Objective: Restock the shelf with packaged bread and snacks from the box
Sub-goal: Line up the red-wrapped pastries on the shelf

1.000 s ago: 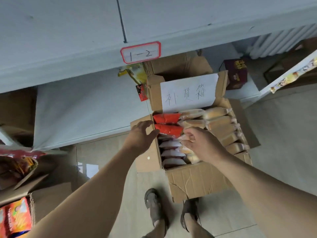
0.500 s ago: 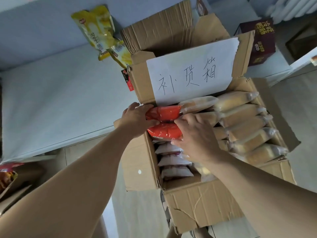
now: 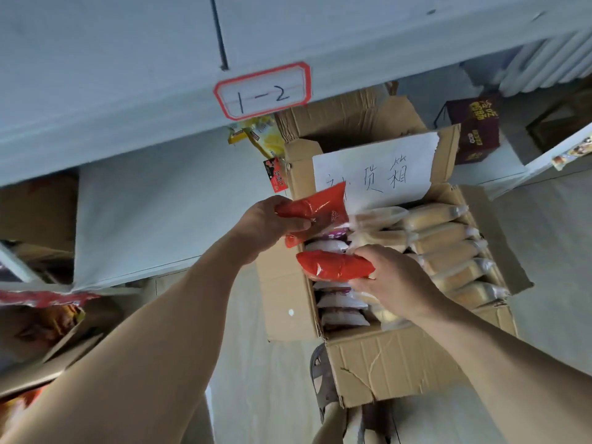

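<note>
An open cardboard box (image 3: 394, 363) stands on the floor with a handwritten paper sign on its back flap. My left hand (image 3: 269, 224) grips a red snack packet (image 3: 320, 209) lifted above the box's left row. My right hand (image 3: 394, 280) holds a second red packet (image 3: 333, 267) just over the same row. Below them lie white-and-purple packets (image 3: 342, 317). Clear-wrapped bread loaves (image 3: 448, 248) fill the right side of the box. The grey shelf (image 3: 153, 206) lies to the left, its upper board carrying a "1-2" label (image 3: 262, 91).
Yellow and red snack packets (image 3: 262, 139) hang or lie at the shelf's back by the box. A dark maroon carton (image 3: 474, 129) stands behind on the right. Cartons with snacks (image 3: 41, 331) sit at the lower left. A sandalled foot (image 3: 320, 379) shows under the box.
Both hands have lifted a red packet each out of the box's left row; the left one rose toward the sign, the right one came toward me. The camera tilted up.
</note>
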